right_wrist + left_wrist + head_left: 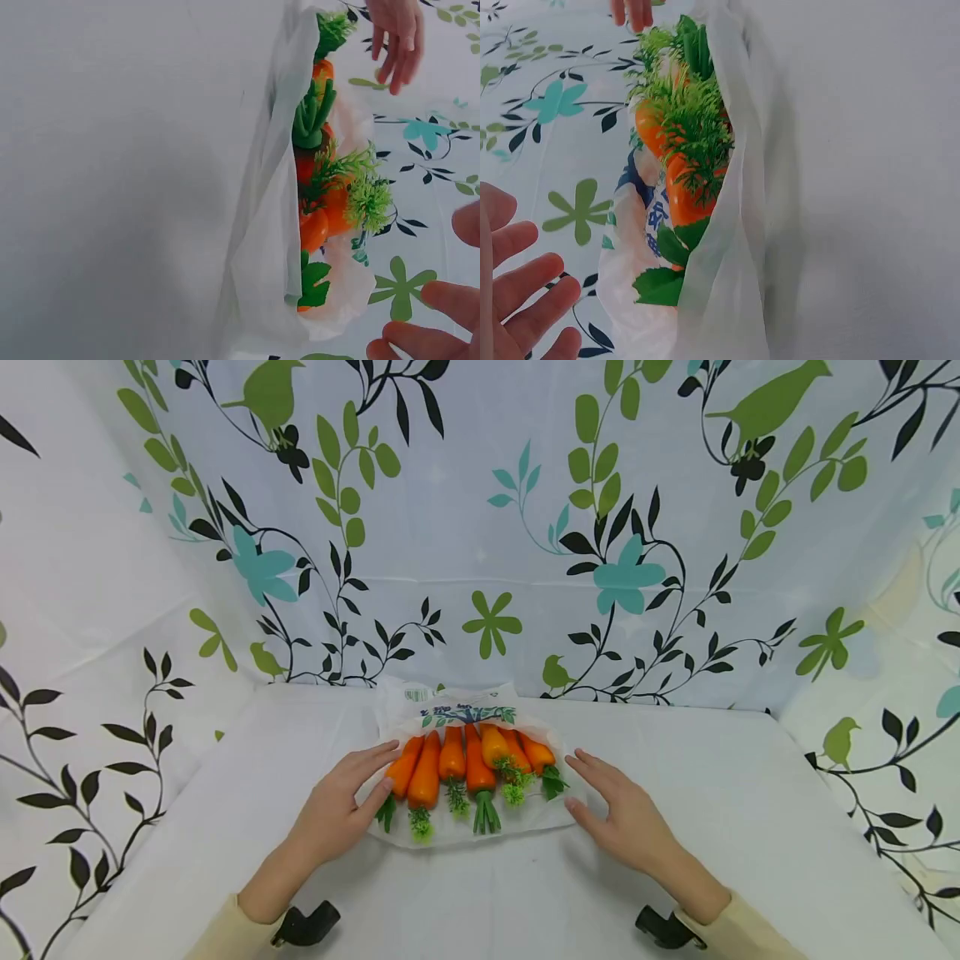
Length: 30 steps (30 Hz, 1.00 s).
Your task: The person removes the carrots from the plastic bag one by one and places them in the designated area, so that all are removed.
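Observation:
Several orange toy carrots (424, 772) with green leafy tops lie side by side in a white plastic bag (450, 835) on the table. Their tops point towards me. My left hand (341, 802) is at the bag's left side, fingers spread and relaxed, beside the leftmost carrot. At the right end of the bag is my right hand (626, 814), its fingers extended and holding nothing. Both wrist views show the bag's near edge (735, 247) standing up in front of the carrots (313, 229), partly hiding them. Whether the fingertips touch the bag, I cannot tell.
The table (487, 902) has a white covering. Behind it hangs a white curtain (480, 510) printed with leaves, birds and flowers. A black wrist camera (306, 924) sits at the left sleeve, and another black camera (667, 928) at the right one.

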{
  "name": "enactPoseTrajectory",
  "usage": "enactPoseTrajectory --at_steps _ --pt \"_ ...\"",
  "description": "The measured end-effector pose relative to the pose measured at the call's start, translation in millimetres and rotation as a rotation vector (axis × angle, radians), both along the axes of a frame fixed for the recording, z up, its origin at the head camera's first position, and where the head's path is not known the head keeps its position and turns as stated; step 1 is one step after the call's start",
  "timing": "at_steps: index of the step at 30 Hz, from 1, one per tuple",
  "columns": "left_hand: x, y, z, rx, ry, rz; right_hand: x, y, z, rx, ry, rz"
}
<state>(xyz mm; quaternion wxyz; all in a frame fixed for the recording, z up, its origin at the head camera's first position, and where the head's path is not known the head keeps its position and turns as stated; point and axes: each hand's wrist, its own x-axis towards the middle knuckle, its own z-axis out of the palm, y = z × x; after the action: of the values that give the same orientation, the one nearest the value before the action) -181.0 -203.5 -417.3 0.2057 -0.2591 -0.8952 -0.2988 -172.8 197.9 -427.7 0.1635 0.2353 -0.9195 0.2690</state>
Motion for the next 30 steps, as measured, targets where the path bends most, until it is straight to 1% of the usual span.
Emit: enactPoseTrajectory --at_steps 1,3,6,11,14,20,23,26,30 --pt "-1.5 -1.7 -0.5 0.027 -0.030 0.003 -0.9 -0.7 -0.5 -0.034 0.001 0.009" --pt "-5.2 -5.1 -1.6 0.083 -0.066 0.005 -3.2 -2.3 -1.3 -0.096 0.001 0.025" --pt "-11.6 -11.8 -4.1 0.154 -0.126 0.015 -5.3 -5.4 -0.1 -0.163 0.004 0.048" --pt "-23.0 -25.3 -9.8 0.239 -0.248 0.089 -11.3 -11.6 2.0 -0.205 -0.012 0.052" --pt "-29.3 -32.3 -14.3 0.271 -0.306 0.133 -15.9 -15.5 1.5 -0.242 -0.023 0.042" --pt "-37.2 -40.8 -22.4 0.294 -0.387 0.173 -29.2 -24.3 -0.6 -0.370 -0.069 0.058" --pt "-39.1 -43.6 -25.3 0.313 -0.429 0.178 -34.5 -29.7 -0.5 -0.397 -0.102 0.060" --pt "-40.8 -46.1 -28.4 0.326 -0.471 0.168 -39.0 -36.1 0.0 -0.411 -0.131 0.069" --pt "-43.5 -49.5 -32.5 0.351 -0.528 0.118 -45.0 -44.4 0.6 -0.437 -0.152 0.086"
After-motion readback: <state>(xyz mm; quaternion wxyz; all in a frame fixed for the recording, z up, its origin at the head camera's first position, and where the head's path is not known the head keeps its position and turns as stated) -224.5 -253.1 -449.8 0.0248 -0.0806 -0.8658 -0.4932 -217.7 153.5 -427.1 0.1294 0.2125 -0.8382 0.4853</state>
